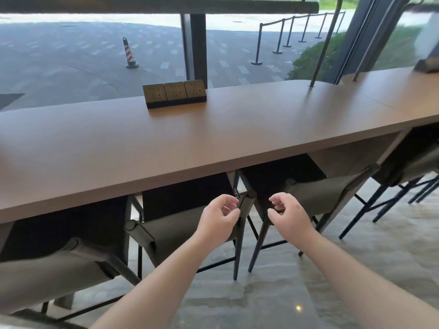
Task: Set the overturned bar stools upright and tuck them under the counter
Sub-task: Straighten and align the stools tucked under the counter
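Brown wood-tone tabletop (pixel 213 138) runs across the view beside a glass window wall. Four stools stand upright beneath its near edge, seats tucked under, grey backrests toward the camera: left stool (pixel 47 269), second stool (pixel 175 229), third stool (pixel 316 195), right stool (pixel 408 162). Left hand (pixel 219 218) hangs at the right post of the second stool's backrest, fingers loosely curled, thumb and fingertips touching or just beside the post; actual contact cannot be told. Right hand (pixel 288 214) hovers just beside the left edge of the third stool's backrest, fingers loosely curled, holding nothing. Both forearms reach in from the lower edge. Socket block (pixel 174 93) with three brass-coloured faces sits on the tabletop near its far edge. Thin dark rod (pixel 325 41) rises from the tabletop farther right. Floor (pixel 285 293) is glossy grey stone. Striped cone (pixel 129 53) and a row of barrier posts (pixel 280 36) stand on the paving outside.
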Demonstrator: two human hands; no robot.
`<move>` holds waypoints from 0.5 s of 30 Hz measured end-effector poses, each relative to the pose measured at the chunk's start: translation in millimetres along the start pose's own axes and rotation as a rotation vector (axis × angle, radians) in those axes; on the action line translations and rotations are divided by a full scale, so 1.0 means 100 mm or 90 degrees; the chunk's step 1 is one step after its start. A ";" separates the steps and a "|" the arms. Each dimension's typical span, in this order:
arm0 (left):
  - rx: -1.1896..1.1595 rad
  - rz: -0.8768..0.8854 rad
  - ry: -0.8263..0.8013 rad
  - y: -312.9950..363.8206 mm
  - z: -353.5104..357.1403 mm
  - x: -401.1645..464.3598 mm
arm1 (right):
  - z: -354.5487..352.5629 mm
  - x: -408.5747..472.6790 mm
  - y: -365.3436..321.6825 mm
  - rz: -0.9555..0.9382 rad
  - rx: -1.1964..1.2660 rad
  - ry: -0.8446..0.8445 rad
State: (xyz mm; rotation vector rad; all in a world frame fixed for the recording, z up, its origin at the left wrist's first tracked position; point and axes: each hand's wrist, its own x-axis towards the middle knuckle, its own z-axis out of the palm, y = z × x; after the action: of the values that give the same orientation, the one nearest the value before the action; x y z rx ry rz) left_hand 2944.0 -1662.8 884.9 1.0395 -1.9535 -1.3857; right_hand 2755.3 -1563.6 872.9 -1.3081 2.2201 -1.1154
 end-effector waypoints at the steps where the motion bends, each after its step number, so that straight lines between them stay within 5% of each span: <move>1: -0.003 -0.001 0.001 0.01 0.03 0.00 | -0.03 0.00 0.03 0.001 0.003 0.004; 9: -0.018 -0.035 0.028 0.08 0.32 0.19 | -0.26 0.25 0.35 0.010 0.060 -0.017; 15: -0.349 -0.196 0.118 0.19 0.73 0.46 | -0.58 0.62 0.78 0.175 0.362 -0.090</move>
State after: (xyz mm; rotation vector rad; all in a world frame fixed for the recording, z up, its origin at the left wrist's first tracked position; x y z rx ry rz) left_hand 2856.1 -1657.8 877.7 1.1679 -1.2065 -1.7804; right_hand 2641.2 -1568.5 857.1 -0.7904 1.7273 -1.3575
